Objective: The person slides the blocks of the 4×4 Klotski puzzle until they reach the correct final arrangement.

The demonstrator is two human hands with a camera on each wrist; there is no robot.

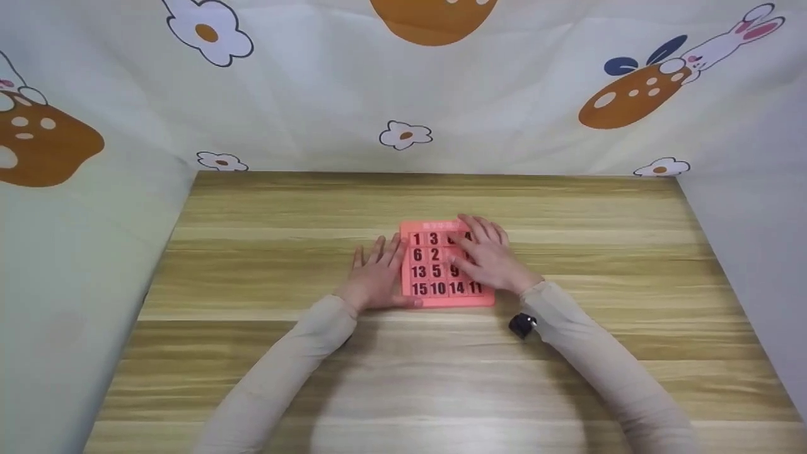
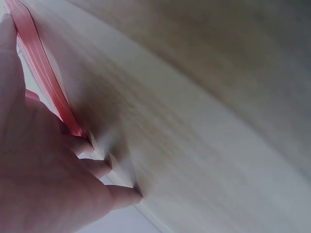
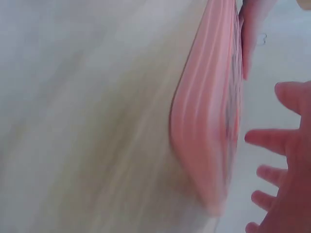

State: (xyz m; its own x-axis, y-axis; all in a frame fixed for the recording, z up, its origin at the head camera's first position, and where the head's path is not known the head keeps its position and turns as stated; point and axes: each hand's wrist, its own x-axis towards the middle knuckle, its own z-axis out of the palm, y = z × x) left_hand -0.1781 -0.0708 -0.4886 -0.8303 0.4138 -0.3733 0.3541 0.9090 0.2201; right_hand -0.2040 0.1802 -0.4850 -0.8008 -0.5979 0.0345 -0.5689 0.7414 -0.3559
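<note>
A pink number sliding puzzle point(image 1: 454, 302) lies flat on the wooden table, its tiles bearing black numerals. My left hand point(image 1: 372, 284) steadies it, fingers fairly straight along the left side and thumb at the near-left corner. In the left wrist view, that hand point(image 2: 43, 174) has its thumb against the puzzle's pink edge point(image 2: 43, 63) and several fingertips down on the table. My right hand point(image 1: 495, 261) is spread over the upper right tiles, hiding some of them. The right wrist view shows its fingers point(image 3: 272, 141) extended above the puzzle's face, apart from it.
The wooden table point(image 1: 284, 208) reaches back to a pale cloth point(image 1: 302, 113) printed with flowers, carrots and rabbits. Pale walls stand at both sides. A small black object point(image 1: 522, 325) is beside the right sleeve point(image 1: 580, 334).
</note>
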